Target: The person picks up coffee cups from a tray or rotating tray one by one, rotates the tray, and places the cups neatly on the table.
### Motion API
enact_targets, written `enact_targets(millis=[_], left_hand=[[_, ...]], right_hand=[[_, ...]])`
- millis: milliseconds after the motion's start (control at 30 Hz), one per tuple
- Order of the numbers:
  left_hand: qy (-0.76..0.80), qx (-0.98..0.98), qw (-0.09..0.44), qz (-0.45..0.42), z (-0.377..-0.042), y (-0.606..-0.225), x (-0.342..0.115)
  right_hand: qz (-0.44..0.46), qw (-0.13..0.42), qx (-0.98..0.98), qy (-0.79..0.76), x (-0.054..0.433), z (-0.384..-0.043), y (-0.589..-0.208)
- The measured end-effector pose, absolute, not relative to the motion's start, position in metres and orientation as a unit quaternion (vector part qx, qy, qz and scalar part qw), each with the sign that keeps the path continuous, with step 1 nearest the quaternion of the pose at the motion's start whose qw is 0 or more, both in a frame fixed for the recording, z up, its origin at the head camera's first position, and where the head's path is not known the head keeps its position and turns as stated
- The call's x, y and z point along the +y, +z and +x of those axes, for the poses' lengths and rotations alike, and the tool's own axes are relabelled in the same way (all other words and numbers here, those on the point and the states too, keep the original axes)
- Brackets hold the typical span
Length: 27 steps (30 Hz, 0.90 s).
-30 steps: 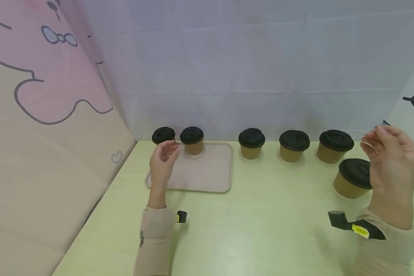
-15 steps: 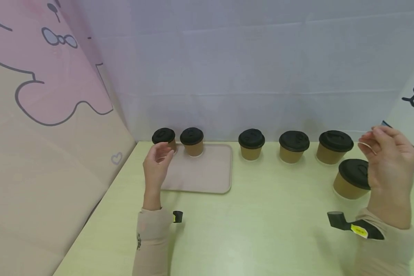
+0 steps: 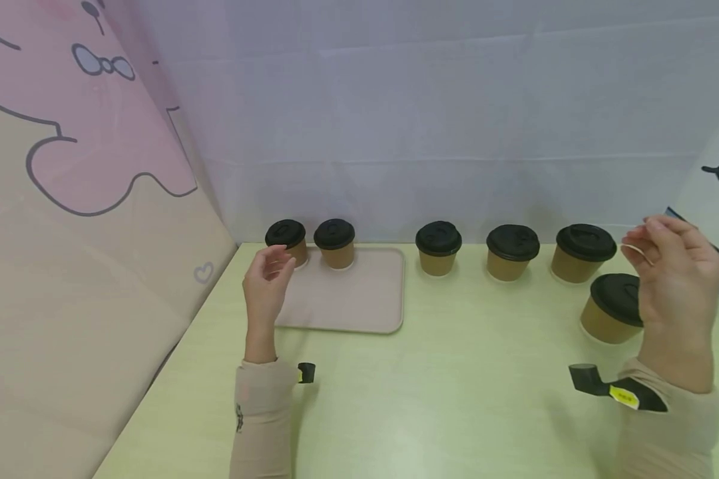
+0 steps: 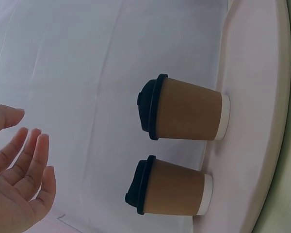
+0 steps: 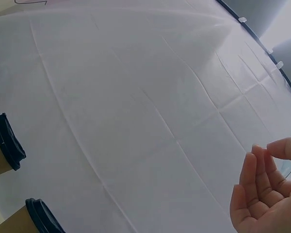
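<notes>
My left hand [image 3: 266,283] hovers over the left part of a pinkish tray [image 3: 353,303], fingers loosely bent and holding nothing. Two brown paper coffee cups with black lids stand upright at the tray's back: a left cup [image 3: 299,254] partly behind my fingers, and a right cup [image 3: 337,257]. In the left wrist view the hand [image 4: 19,182] is well apart from both cups. My right hand [image 3: 677,293] is raised at the far right, overlapping the nearest lidded cup [image 3: 608,319]. In the right wrist view, thumb and fingertips of that hand [image 5: 266,196] come close together around nothing.
Three more lidded cups stand in a row right of the tray: one [image 3: 437,263], a second [image 3: 508,266] and a third [image 3: 575,263]. A pale curtain [image 3: 431,133] rises behind the yellow-green table [image 3: 443,386]. A printed cloth [image 3: 96,266] borders the left side.
My left hand has drawn left, away from the tray cups, so more of the left cup shows. My right hand has barely shifted. The cups and tray stay in place.
</notes>
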State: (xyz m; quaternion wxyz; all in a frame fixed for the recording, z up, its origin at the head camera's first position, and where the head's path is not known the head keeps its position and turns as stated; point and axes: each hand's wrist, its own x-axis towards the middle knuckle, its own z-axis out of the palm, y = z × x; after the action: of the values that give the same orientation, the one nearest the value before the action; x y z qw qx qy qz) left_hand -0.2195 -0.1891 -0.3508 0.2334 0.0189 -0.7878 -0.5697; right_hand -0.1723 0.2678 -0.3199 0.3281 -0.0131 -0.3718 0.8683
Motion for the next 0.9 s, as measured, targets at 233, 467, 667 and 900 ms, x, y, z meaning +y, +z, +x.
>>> enact_targets(millis=[233, 467, 667, 900], left_hand=[[-0.572, -0.789, 0.225, 0.001, -0.232, -0.368, -0.187], [-0.563, -0.795, 0.224, -0.014, -0.239, -0.376, -0.185], [-0.563, -0.794, 0.229, -0.014, -0.238, -0.375, -0.184], [-0.563, -0.794, 0.229, -0.015, -0.239, -0.376, -0.184]], right_hand=[[-0.01, 0.326, -0.385, 0.863, 0.264, -0.175, -0.321], [-0.023, 0.321, -0.402, 0.857, 0.263, -0.176, -0.322], [-0.023, 0.319, -0.412, 0.853, 0.263, -0.178, -0.322], [-0.018, 0.314, -0.408, 0.857, 0.262, -0.178, -0.321]])
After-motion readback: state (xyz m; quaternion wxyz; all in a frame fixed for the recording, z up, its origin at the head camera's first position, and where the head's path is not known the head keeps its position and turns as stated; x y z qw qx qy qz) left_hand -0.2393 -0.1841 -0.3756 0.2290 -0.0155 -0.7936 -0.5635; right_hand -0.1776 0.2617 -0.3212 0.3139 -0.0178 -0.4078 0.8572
